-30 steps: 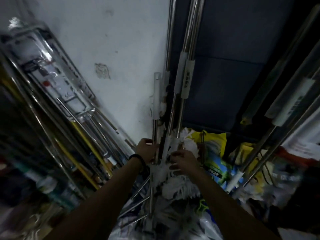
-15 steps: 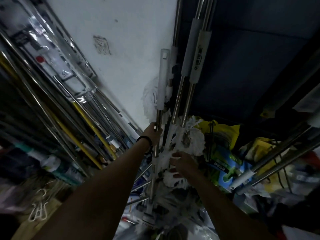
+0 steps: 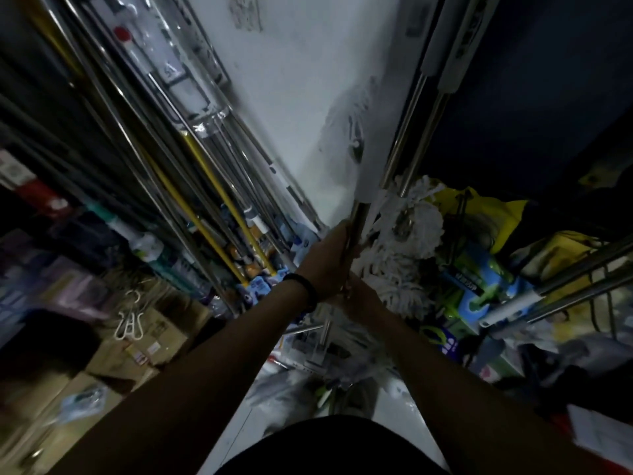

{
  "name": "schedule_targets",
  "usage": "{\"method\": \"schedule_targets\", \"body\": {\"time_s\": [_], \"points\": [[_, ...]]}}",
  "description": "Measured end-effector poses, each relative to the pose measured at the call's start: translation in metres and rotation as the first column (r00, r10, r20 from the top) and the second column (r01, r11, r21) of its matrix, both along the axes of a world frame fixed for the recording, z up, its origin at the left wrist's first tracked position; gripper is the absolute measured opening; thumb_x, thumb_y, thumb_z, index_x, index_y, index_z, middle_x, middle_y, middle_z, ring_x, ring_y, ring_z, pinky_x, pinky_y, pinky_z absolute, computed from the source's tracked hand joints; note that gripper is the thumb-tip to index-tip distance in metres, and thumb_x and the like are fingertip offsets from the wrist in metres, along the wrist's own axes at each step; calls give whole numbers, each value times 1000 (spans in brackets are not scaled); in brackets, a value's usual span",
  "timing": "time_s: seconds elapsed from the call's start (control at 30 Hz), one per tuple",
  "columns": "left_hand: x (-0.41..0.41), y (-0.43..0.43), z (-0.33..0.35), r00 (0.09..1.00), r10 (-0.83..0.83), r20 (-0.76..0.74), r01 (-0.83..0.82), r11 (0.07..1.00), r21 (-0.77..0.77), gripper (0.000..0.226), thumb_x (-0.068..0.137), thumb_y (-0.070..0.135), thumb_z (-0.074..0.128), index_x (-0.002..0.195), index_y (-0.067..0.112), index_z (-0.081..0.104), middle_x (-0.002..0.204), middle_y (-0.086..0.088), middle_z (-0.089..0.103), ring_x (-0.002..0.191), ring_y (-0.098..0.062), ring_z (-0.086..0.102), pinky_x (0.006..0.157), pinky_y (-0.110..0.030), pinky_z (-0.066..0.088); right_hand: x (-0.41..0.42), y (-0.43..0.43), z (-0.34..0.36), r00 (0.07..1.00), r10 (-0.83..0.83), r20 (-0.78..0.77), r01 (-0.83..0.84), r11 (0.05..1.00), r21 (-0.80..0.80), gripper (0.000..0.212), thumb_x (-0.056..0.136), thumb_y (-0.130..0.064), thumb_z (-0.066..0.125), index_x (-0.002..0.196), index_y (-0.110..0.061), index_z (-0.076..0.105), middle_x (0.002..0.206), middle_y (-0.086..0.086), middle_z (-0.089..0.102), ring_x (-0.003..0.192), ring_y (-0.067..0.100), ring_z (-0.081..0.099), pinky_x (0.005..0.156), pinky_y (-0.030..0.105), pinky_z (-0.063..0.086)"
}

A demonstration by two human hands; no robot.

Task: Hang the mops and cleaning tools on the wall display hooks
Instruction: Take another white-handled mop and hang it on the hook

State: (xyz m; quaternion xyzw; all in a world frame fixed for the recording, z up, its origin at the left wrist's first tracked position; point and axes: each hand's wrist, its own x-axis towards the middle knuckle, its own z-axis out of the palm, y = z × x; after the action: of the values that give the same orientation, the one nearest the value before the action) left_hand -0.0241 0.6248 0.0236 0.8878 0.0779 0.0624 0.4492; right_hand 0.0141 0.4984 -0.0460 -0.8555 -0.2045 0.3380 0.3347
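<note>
Right hand (image 3: 363, 298) shifted onto mop pole (image 3: 358, 217); string mop heads (image 3: 407, 234) crowd alongside.

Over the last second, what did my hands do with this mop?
Your right hand left the white mop strands and came to the pole, just below your left hand, where it seems to grip it. The left hand kept its grip on the pole. The leaning poles along the wall stayed put.
</note>
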Motion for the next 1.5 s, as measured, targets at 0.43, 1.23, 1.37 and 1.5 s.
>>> {"method": "schedule_targets", "body": {"time_s": [0.43,1.23,1.37,1.5], "points": [[-90,21,-16,962,272,14,-246,892,-380,30,105,39,50,121,15,59,109,0,67,95,-11,65,72,-16,49,-71,21,22,964,-260,51,253,962,104,6,100,-28,67,100,-23,63,84,-6,64,81,21,64,69,32,44],[-177,-99,-198,789,15,-614,-435,-692,-576,18,102,12,56,110,-2,64,109,-18,67,91,-25,67,64,-34,65,-149,-81,128,780,-591,-208,615,660,431,7,100,-18,65,103,-13,69,91,-2,80,97,25,77,80,38,66],[-157,-132,-180,790,60,-611,-395,-712,-581,19,103,11,55,112,-2,65,117,-17,65,102,-26,66,67,-34,66,-141,-133,132,857,-515,-12,492,812,313,21,99,-41,67,90,-23,72,85,0,80,87,26,79,76,43,66],[-139,-173,-145,834,57,-549,-413,-595,-689,24,105,10,51,120,-4,63,124,-20,67,112,-29,67,83,-33,64,-156,-166,123,956,-17,294,37,997,-63,25,94,-44,65,87,-23,77,86,-1,79,81,18,74,79,39,60]]}}
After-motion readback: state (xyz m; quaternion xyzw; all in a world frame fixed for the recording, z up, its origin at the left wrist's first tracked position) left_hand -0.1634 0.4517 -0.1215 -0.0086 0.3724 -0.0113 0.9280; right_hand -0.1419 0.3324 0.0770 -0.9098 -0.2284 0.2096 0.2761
